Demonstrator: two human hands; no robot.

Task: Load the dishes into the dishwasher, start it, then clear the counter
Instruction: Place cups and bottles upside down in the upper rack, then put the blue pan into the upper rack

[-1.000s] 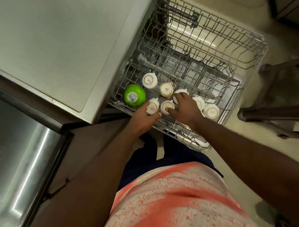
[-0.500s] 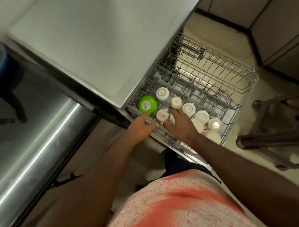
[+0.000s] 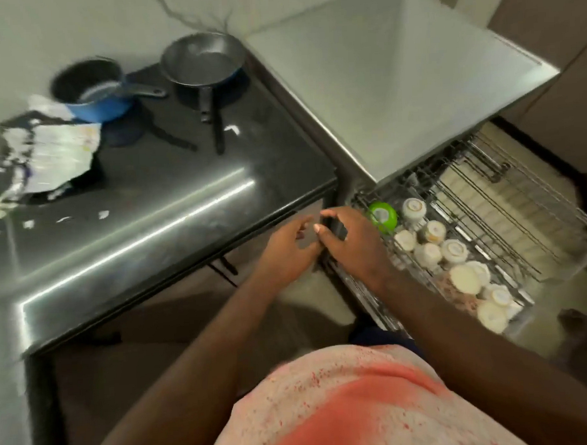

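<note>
Dishwasher rack (image 3: 506, 193): pulled out, at 3 o'clock from the hands; holds upturned white cups (image 3: 428, 253) and a green cup (image 3: 384, 215). Right hand (image 3: 350, 243): fingers curled round a blurred dark piece (image 3: 340, 228) at the rack's corner. Left hand (image 3: 286, 253): loose-fingered, touching the right. Blue saucepan (image 3: 94, 93) and frying pan (image 3: 204, 63): 11 o'clock, on the counter (image 3: 149, 195).

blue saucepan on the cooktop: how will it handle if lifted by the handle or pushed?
The blue saucepan looks rigid, so it probably won't flex. Its long handle sticks out to one side; lifted there, it would likely dip bowl-first. The cooktop looks glossy, so a push would probably slide it rather than tip it.
</note>
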